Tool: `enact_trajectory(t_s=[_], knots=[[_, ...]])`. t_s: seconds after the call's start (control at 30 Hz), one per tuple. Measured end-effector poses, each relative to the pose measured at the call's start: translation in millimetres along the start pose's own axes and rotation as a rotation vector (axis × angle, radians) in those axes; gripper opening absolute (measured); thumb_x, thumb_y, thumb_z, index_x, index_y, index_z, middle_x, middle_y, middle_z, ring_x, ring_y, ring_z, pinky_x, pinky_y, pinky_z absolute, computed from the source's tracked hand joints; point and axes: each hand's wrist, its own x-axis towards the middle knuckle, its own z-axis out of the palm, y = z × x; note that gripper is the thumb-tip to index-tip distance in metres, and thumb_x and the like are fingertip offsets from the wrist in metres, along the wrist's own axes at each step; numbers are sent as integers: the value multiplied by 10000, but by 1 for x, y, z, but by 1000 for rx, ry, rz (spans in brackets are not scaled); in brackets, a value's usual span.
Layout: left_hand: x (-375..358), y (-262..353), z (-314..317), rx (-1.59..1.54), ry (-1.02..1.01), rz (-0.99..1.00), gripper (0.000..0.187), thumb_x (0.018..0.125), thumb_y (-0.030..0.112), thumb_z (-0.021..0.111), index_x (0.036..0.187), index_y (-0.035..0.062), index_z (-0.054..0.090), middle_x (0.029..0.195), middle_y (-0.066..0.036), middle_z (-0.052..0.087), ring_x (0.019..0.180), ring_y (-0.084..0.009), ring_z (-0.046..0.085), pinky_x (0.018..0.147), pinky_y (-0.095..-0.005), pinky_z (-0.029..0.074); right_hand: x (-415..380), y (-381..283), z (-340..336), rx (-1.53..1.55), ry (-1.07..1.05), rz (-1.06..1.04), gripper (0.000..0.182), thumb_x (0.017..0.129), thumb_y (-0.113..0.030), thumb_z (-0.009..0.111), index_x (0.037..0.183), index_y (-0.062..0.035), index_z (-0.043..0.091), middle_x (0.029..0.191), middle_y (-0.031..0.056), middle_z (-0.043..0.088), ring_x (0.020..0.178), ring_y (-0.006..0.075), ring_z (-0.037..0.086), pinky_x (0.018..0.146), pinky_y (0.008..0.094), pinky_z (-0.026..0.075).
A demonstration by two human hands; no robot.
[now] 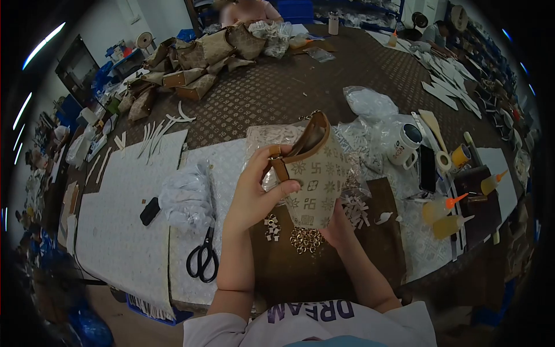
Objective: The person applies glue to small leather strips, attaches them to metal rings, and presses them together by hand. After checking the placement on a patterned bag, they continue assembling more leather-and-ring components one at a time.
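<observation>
A beige patterned handbag [315, 179] with brown leather trim is held up in front of me, tilted, its opening toward the upper left. My left hand [260, 188] grips its left side, thumb on the patterned face and fingers around the trim by a small leather tab [278, 165]. My right hand [338, 228] is at the bag's lower right, its fingers mostly hidden behind the bag. Below the bag lie a pile of gold metal rings [306, 240] and some small pale pieces with metal bits [272, 228].
Black scissors [202, 261] and a bundle in clear plastic [188, 196] lie at left. At right are a white mug [406, 144], a phone [427, 168] and glue bottles [436, 211]. Several finished-looking bags [211, 49] are heaped at the back, where a person [251, 11] sits.
</observation>
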Motion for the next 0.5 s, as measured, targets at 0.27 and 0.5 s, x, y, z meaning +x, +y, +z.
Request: enact_trajectory(t_s=[0.27, 0.5], knots=[[0, 2, 3, -56, 17, -55, 593, 743, 51, 726, 1260, 3, 442, 1164, -58, 535, 1086, -155, 505, 980, -307, 354, -1, 0, 1, 77, 44, 16, 611, 931, -435, 465, 1399, -89, 278, 1403, 50, 369, 1296, 216, 352, 1069, 425, 277], [2, 4, 6, 161, 185, 69, 583, 792, 154, 680, 1300, 15, 431, 1332, -137, 424, 1272, -251, 358, 1051, -372, 275, -1, -2, 4, -298, 279, -67, 410, 889, -143, 553, 1260, -33, 416, 1245, 94, 499, 1154, 175, 492, 941, 364, 425]])
